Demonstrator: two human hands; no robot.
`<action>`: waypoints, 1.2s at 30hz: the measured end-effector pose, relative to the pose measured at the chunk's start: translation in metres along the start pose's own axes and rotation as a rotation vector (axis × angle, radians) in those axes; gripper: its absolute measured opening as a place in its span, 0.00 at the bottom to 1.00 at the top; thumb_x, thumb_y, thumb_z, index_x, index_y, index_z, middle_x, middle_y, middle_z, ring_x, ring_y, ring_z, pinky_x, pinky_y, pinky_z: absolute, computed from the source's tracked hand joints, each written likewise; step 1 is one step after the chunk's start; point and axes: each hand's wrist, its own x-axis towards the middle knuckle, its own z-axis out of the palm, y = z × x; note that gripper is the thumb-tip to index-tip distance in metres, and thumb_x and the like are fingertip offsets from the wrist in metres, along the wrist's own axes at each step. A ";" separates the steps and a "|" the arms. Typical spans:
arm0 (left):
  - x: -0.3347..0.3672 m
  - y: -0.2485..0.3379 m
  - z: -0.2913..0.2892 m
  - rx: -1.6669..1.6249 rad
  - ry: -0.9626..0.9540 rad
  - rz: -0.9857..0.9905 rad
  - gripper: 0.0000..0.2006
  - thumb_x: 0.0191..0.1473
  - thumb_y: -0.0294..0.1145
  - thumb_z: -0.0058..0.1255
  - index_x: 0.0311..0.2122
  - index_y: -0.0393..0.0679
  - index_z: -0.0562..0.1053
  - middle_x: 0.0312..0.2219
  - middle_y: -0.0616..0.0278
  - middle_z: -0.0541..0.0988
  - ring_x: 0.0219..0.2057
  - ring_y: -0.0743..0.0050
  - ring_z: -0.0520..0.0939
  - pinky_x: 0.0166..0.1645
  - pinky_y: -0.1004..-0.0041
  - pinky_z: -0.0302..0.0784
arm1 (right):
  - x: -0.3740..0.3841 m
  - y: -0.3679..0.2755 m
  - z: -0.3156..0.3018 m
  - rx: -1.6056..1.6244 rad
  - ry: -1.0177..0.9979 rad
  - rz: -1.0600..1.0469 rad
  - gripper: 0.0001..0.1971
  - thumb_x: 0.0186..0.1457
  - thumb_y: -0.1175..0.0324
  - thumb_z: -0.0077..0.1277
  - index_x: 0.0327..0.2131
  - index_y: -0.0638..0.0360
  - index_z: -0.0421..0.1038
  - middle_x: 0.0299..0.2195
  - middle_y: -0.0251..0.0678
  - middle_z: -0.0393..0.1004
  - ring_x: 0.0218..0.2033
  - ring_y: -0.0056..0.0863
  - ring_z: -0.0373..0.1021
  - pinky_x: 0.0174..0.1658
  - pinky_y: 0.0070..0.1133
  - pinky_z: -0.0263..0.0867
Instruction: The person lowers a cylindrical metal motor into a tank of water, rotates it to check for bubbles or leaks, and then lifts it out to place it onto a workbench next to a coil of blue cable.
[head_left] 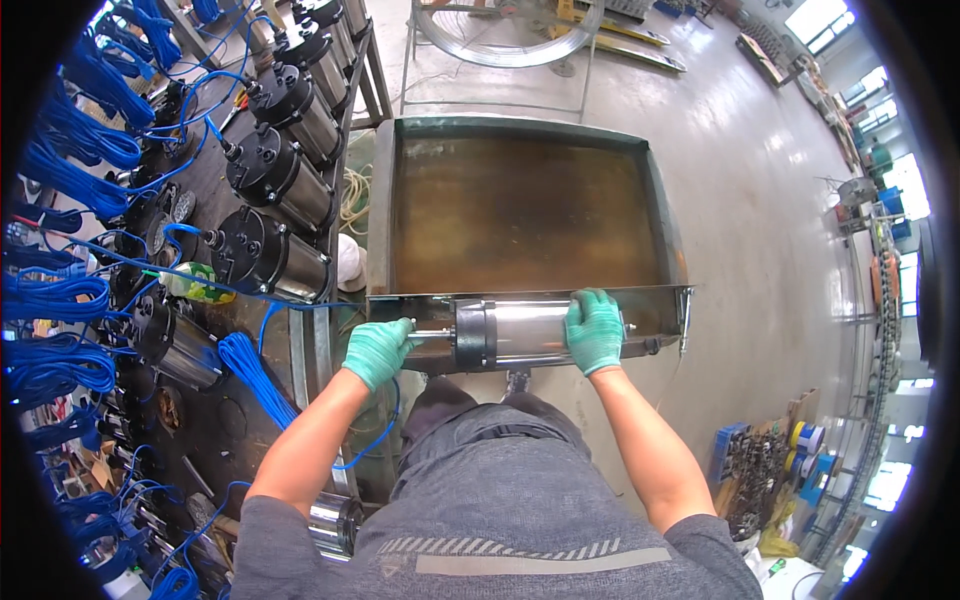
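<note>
A steel pump motor [525, 332] with a black collar lies crosswise in front of me, over the narrow near trough of a metal tank [385, 215]. My right hand [594, 332], in a green glove, wraps over the right part of its shiny casing. On the other side my left hand [377, 353], also gloved in green, closes at the end of a thin metal rod [430, 334] that sticks out from the black collar. The fingertips of the left hand are partly hidden. A blue cable [395, 420] loops down beside my left forearm.
Several steel pumps with black tops [275, 255] line the dark workbench [215, 430] on my left, with blue cable coils [255, 375] among them. Brown-looking liquid or a stained bottom [525, 215] fills the tank. A wire coil [510, 50] on a stand is beyond it.
</note>
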 end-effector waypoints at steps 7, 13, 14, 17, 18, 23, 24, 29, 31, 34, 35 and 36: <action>0.014 0.009 -0.041 -0.698 -0.407 -0.519 0.31 0.53 0.64 0.55 0.39 0.39 0.79 0.26 0.49 0.83 0.29 0.58 0.84 0.33 0.64 0.76 | -0.003 0.002 0.000 -0.023 -0.035 0.029 0.08 0.54 0.69 0.52 0.37 0.59 0.76 0.40 0.45 0.75 0.45 0.48 0.69 0.51 0.38 0.66; 0.012 -0.002 -0.020 -1.414 -0.518 -0.819 0.29 0.58 0.60 0.54 0.47 0.40 0.76 0.32 0.57 0.82 0.29 0.67 0.82 0.32 0.71 0.76 | 0.002 0.003 0.003 0.005 -0.008 0.009 0.07 0.54 0.69 0.53 0.36 0.59 0.76 0.40 0.45 0.76 0.45 0.48 0.69 0.51 0.38 0.66; 0.007 -0.005 -0.013 -1.514 -0.473 -0.708 0.27 0.59 0.56 0.55 0.50 0.41 0.74 0.33 0.59 0.82 0.30 0.69 0.82 0.33 0.73 0.76 | 0.002 0.003 0.003 0.000 -0.004 0.005 0.07 0.55 0.69 0.53 0.36 0.60 0.76 0.40 0.45 0.76 0.45 0.48 0.69 0.51 0.38 0.66; -0.006 -0.009 0.003 -1.187 -0.223 -0.193 0.22 0.57 0.39 0.61 0.53 0.45 0.69 0.41 0.63 0.79 0.41 0.75 0.80 0.45 0.73 0.76 | 0.001 0.003 0.003 -0.005 -0.018 0.018 0.07 0.55 0.69 0.53 0.36 0.59 0.76 0.40 0.45 0.76 0.45 0.48 0.69 0.51 0.38 0.66; -0.005 -0.009 0.006 -1.056 -0.121 -0.055 0.23 0.57 0.36 0.62 0.54 0.43 0.68 0.42 0.64 0.79 0.42 0.74 0.79 0.48 0.71 0.77 | 0.001 0.003 0.003 -0.006 -0.017 0.015 0.07 0.55 0.69 0.53 0.36 0.59 0.76 0.40 0.45 0.76 0.44 0.48 0.69 0.51 0.38 0.66; 0.006 -0.010 -0.012 -0.822 -0.255 -0.060 0.20 0.55 0.35 0.63 0.51 0.40 0.73 0.36 0.64 0.80 0.39 0.77 0.78 0.48 0.72 0.76 | 0.001 0.006 0.002 -0.001 -0.019 0.011 0.07 0.54 0.69 0.53 0.37 0.59 0.75 0.39 0.45 0.75 0.44 0.49 0.69 0.51 0.38 0.66; 0.012 -0.010 -0.016 -0.801 -0.407 -0.113 0.19 0.54 0.35 0.64 0.49 0.39 0.76 0.32 0.62 0.82 0.39 0.74 0.80 0.48 0.70 0.77 | 0.001 0.007 0.002 -0.002 -0.017 0.012 0.07 0.54 0.69 0.53 0.37 0.59 0.75 0.39 0.45 0.75 0.44 0.49 0.69 0.51 0.38 0.66; 0.014 0.005 -0.007 0.077 -0.129 -0.083 0.17 0.53 0.50 0.59 0.31 0.44 0.76 0.25 0.48 0.81 0.29 0.43 0.82 0.34 0.53 0.77 | 0.001 0.003 0.002 0.000 -0.008 0.005 0.07 0.54 0.70 0.53 0.37 0.59 0.75 0.39 0.45 0.75 0.44 0.49 0.69 0.51 0.38 0.66; 0.009 0.003 0.003 0.113 -0.006 -0.054 0.18 0.52 0.51 0.60 0.29 0.45 0.76 0.24 0.50 0.81 0.28 0.46 0.82 0.33 0.53 0.76 | 0.001 0.003 0.002 0.003 0.004 0.006 0.08 0.53 0.70 0.53 0.37 0.59 0.75 0.39 0.45 0.75 0.44 0.49 0.69 0.51 0.38 0.66; 0.011 -0.001 -0.004 0.118 -0.088 -0.117 0.21 0.53 0.54 0.60 0.32 0.42 0.77 0.25 0.51 0.82 0.25 0.52 0.83 0.31 0.58 0.77 | 0.000 0.006 0.004 0.010 0.013 0.000 0.08 0.54 0.70 0.53 0.37 0.59 0.76 0.39 0.45 0.76 0.44 0.48 0.69 0.51 0.38 0.66; 0.012 -0.004 -0.014 -0.244 -0.262 -0.171 0.22 0.54 0.55 0.59 0.36 0.42 0.77 0.26 0.55 0.83 0.23 0.58 0.83 0.28 0.62 0.76 | 0.000 0.005 0.003 0.011 0.001 0.010 0.08 0.54 0.70 0.53 0.37 0.59 0.76 0.40 0.44 0.76 0.44 0.48 0.69 0.51 0.38 0.66; 0.012 -0.006 -0.022 -0.608 -0.431 -0.222 0.23 0.55 0.56 0.59 0.40 0.42 0.78 0.27 0.58 0.83 0.21 0.64 0.82 0.25 0.66 0.75 | 0.000 0.005 0.002 0.011 -0.010 0.021 0.08 0.54 0.70 0.53 0.37 0.59 0.76 0.40 0.44 0.76 0.45 0.48 0.69 0.51 0.38 0.66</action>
